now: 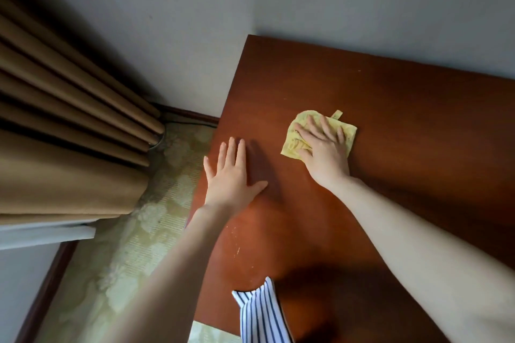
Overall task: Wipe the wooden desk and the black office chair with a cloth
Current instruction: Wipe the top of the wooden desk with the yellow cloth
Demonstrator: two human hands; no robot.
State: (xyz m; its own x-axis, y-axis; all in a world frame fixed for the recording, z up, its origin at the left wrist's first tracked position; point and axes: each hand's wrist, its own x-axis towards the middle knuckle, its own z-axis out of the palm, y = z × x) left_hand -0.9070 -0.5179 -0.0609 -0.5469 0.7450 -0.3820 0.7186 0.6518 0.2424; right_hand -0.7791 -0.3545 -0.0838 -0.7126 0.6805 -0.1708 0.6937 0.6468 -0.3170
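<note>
Tabletop (390,125): filled the right and centre of the view, its far edge against the wall (362,8), its left edge beside the floor (133,231).
Cloth (295,145): lay flat on the tabletop, toward its left half, well short of the far edge.
Right hand (324,152): lay on the cloth, fingers spread, pressing it down; part of the cloth showed beyond the fingertips and to the left.
Left hand (232,178): lay flat on the bare tabletop near the left edge, left of the cloth and apart from it.
Curtain (69,120): hung at far left, reaching the floor, well apart from the tabletop.
Cable (189,121): ran along the floor by the wall, between curtain and tabletop.
Striped garment (259,315): hung at the near edge, between the two forearms.
</note>
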